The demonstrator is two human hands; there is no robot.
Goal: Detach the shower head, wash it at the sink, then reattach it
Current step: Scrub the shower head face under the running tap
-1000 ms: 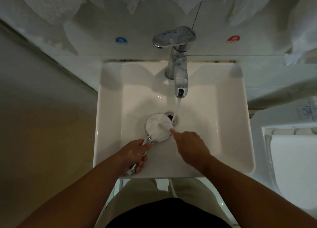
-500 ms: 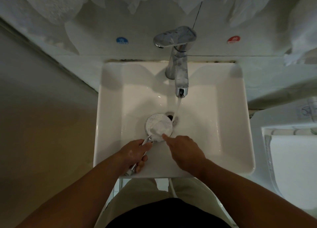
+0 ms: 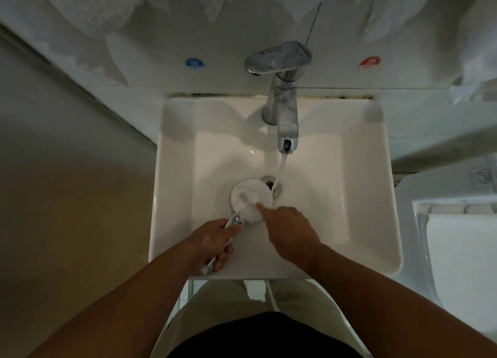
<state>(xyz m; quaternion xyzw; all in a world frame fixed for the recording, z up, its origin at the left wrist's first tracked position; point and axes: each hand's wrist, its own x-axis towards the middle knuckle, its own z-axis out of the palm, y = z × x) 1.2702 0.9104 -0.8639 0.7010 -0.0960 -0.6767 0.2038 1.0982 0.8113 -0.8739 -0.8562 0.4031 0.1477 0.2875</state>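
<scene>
White and speckled with spray holes, the round face of the shower head (image 3: 251, 200) is turned up in the middle of the frame, low in the basin and just left of the drain (image 3: 272, 183). The right hand (image 3: 289, 230) points at it: its index fingertip (image 3: 260, 206) is stretched out straight and touches the lower right part of the face, while the other fingers are folded back under the palm and pinch nothing. The left hand (image 3: 212, 240), lower and to the left, has its fingers and thumb wrapped round the chrome handle of the shower head; the end of the handle sticks out below the hand, above the near rim of the sink. Both forearms run down to the bottom corners of the frame.

A thin stream of water (image 3: 281, 169) falls from the spout and lands at the upper right edge of the shower head, beside the drain. The sink (image 3: 371, 196) is white, square and glossy. The chrome faucet (image 3: 282, 99) stands at the middle of its far edge, its lever turned towards the left of the frame. On the wall behind are a blue sticker (image 3: 195, 63) at the upper left of the faucet and a red sticker (image 3: 370, 62) at its upper right. Pale cloth or plastic hangs along the top edge. A white fixture (image 3: 457, 250) fills the right edge.
</scene>
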